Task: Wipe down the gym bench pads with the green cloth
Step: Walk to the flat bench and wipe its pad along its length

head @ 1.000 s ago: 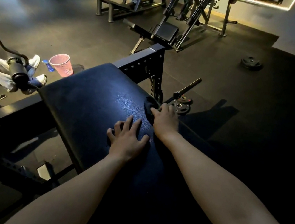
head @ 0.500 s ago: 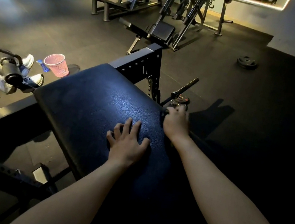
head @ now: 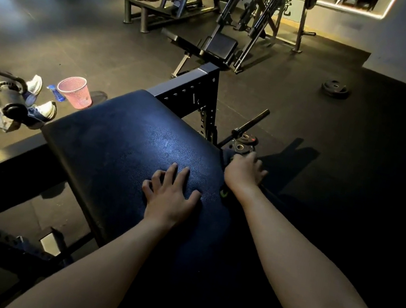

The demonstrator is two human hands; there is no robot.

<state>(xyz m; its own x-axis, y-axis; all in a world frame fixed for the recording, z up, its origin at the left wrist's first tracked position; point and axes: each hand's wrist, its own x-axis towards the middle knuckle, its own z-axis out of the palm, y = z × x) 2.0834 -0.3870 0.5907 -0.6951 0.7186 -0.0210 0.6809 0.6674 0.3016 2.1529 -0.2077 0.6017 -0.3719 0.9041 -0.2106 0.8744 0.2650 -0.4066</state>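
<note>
Head view: right hand (head: 243,170), grip closed on the green cloth (head: 223,192), wipes the pad (head: 130,146) at its right edge; left hand (head: 170,197) braces, grip wide. Next, probably a sweep across the top

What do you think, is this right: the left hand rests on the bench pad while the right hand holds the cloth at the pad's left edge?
Not quite. In the head view the right hand holds the cloth at the right edge of the bench pad, not the left. The left hand does rest on the pad.
</note>
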